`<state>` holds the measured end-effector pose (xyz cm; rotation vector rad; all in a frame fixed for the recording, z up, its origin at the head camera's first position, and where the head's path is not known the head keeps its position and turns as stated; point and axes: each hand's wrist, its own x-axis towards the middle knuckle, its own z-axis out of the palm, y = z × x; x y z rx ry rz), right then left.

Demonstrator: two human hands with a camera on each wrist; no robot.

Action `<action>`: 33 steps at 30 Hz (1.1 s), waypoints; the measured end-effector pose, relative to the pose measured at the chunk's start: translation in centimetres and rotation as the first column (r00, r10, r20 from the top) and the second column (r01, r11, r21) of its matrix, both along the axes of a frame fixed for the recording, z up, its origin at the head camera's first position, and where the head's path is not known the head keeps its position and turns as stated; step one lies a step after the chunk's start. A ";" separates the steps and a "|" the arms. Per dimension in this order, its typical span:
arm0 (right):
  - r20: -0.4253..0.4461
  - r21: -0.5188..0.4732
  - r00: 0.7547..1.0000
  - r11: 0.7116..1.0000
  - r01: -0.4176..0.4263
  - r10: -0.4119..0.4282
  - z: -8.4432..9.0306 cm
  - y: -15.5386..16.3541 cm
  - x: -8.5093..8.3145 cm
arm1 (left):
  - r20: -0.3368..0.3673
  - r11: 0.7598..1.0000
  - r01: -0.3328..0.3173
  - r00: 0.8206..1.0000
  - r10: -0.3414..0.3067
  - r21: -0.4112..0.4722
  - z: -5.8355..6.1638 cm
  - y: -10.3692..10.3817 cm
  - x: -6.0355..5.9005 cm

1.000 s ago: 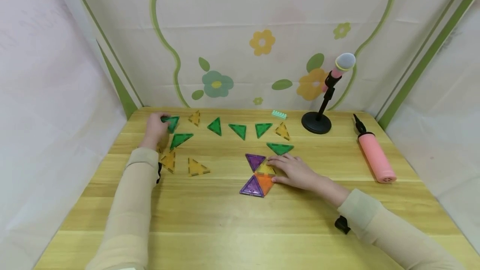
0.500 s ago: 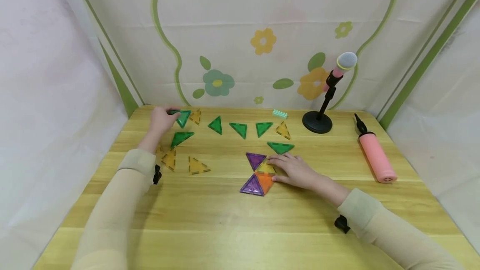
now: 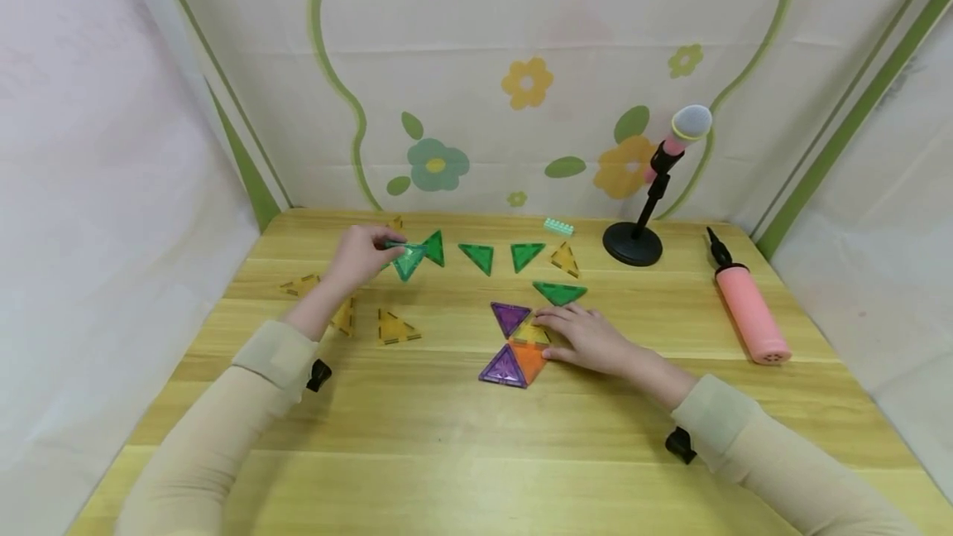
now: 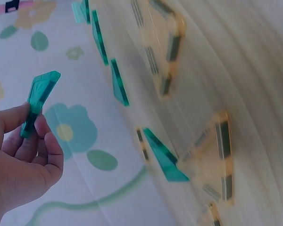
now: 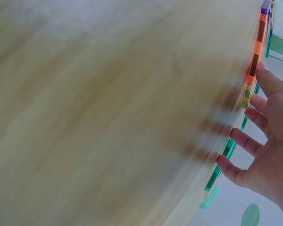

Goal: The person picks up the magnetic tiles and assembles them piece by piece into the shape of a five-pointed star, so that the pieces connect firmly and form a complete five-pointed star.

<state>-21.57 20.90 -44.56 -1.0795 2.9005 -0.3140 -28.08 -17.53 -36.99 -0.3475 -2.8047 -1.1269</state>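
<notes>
While two beige sleeves [image 3: 789, 453] of soft cloth come in from five and seven o'clock, the desk [image 3: 447, 453] below them shows a smooth, glossy wood grain. For the clock I take as centre the small group of tiles in the middle of the desk. This group has four flat triangles of see-through plastic: a near purple tile [image 3: 504, 367], an orange tile [image 3: 530, 361], a yellow tile [image 3: 532, 332] and a far purple tile [image 3: 510, 318]. At three o'clock the right hand [image 3: 584, 337] has its grip spread, with the thumb at the edge of the orange tile and a fingertip at the yellow tile.

Further out at three o'clock lies a smooth pink pump [image 3: 750, 313], cylindrical, with a black pointed nozzle. At nine o'clock is an amber triangle [image 3: 397, 328]. At ten o'clock the grip of the left hand [image 3: 362, 253] pinches a green triangle [image 3: 409, 261] between thumb and fingers; this shiny tile is tilted and raised above the desk. Behind, toward eleven and twelve, other green tiles [image 3: 476, 256] lie flat.

A microphone [image 3: 691, 122] with rounded grey head leans on its black round-based stand [image 3: 633, 244] near two o'clock. At one o'clock sits a studded mint block [image 3: 558, 226], before the creased, flower-printed curtain [image 3: 447, 64].
</notes>
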 end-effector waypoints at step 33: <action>-0.003 0.020 1.000 1.000 -0.001 0.001 -0.2 0.0 0.0 | 0.187 0.963 0.264 0.945 -0.268 0.048 -6.1 8.0 5.3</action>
